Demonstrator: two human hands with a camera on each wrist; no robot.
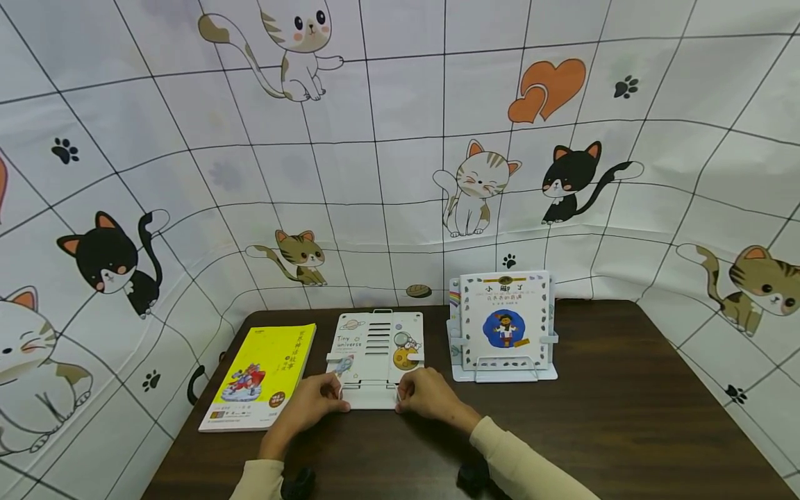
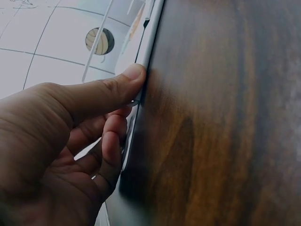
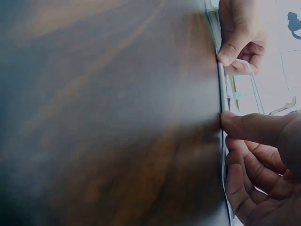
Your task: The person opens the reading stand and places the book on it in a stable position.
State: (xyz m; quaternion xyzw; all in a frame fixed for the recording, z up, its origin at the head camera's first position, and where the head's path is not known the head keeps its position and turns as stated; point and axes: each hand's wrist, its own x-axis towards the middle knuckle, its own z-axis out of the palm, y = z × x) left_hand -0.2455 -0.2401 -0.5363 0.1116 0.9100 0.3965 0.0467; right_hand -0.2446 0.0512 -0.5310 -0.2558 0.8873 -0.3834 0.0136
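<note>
A white book stand [image 1: 378,347] printed "Tiny universe", with a row of slots down its middle, is between the two hands on the table. My left hand [image 1: 317,401] pinches its front edge at the left corner. In the left wrist view the thumb [image 2: 134,73] presses that edge, with curled fingers behind it. At the right corner my right hand [image 1: 431,396] pinches the same edge between thumb and fingertips. Both hands show along the edge in the right wrist view, the right thumb [image 3: 231,123] nearer. Whether the stand lies fully flat, I cannot tell.
A yellow book [image 1: 262,375] lies left of the stand. To the right, a second white stand [image 1: 503,376] holds an upright picture book [image 1: 505,295]. The dark wooden table [image 1: 625,417] meets a cat-patterned cloth [image 1: 400,173] behind. Dark objects [image 1: 473,479] sit near both forearms.
</note>
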